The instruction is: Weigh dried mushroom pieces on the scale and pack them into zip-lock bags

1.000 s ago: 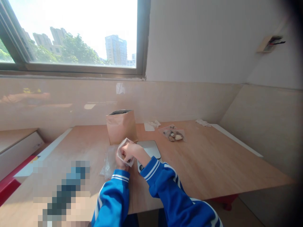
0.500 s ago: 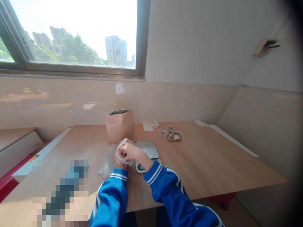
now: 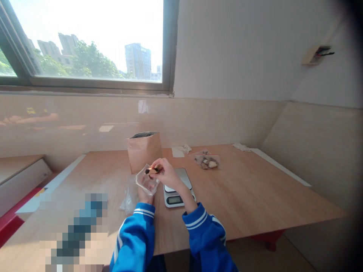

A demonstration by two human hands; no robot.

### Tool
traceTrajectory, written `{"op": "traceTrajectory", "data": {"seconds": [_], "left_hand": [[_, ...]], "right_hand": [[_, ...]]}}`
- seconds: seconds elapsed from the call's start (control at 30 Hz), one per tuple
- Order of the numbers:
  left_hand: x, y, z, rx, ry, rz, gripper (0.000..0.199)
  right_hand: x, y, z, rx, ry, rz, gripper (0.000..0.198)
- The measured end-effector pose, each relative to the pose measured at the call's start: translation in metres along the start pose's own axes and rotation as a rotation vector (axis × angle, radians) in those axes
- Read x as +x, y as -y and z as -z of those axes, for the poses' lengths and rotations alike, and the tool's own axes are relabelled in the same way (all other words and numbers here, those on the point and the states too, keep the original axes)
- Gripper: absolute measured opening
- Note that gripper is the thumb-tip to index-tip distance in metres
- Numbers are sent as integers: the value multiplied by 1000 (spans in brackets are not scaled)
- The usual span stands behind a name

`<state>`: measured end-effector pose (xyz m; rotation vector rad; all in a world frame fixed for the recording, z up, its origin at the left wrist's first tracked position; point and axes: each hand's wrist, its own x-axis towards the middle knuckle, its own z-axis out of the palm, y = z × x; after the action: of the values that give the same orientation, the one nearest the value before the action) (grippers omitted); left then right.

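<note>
My left hand (image 3: 145,197) is closed around a small clear plastic bag (image 3: 144,183), its mouth facing up. Just over that mouth, my right hand (image 3: 168,175) pinches some brown and dark pieces (image 3: 152,171) in its fingertips; their exact kind is too small to make out. Beneath my right forearm sits a white kitchen scale (image 3: 170,201) with a grey display, partly covered by the arm. A brown paper pouch (image 3: 144,153) stands upright with its top open behind my hands. Flat clear plastic bags (image 3: 129,198) lie left of my left hand.
Farther back on the wooden table (image 3: 249,189) lies a zip bag with brown and pale lumps (image 3: 209,162). A white paper (image 3: 178,152) and crumpled tissue (image 3: 241,147) lie near the wall. A pixelated patch hides the table's left front.
My right hand has come up out of the plastic bag with the brown and dark pieces in its fingers. More of the scale and its display now shows.
</note>
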<state>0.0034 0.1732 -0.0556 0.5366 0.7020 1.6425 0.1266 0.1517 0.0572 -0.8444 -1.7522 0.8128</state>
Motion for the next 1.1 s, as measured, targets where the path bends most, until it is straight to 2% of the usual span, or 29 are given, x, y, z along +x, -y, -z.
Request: {"op": "traceTrajectory", "data": {"seconds": [0.13,0.23,0.33,0.43,0.53,0.63,0.73,0.83,0.97,1.1], "left_hand": [[-4,-4,0,26,-51,53,35],[-7,-6,-4,48,-59,71,37],[-9,-6,-6,65,-66,84,38],[-9,-5,-6,72,-65,80,39],[-8,-3,-5,73,-59,72,39],[-7,-2,-5,68,-61,75,37],[-6,-2,-5,48,-70,88,36],[-6,-3,-5,38,-71,100,35],[-8,-5,-7,33,-61,101,36],[-11,-7,-9,32,-8,87,39]], "right_hand": [[42,17,12,96,-233,143,21],[88,33,16,76,-335,236,23],[130,38,12,40,-347,260,27],[153,28,3,-68,-326,256,28],[156,9,-2,-158,-280,227,27],[150,-1,1,-153,-235,192,26],[145,4,10,-193,-166,173,24],[140,15,15,-357,-50,139,9],[132,23,12,-573,103,141,15],[125,25,6,-535,94,168,11]]}}
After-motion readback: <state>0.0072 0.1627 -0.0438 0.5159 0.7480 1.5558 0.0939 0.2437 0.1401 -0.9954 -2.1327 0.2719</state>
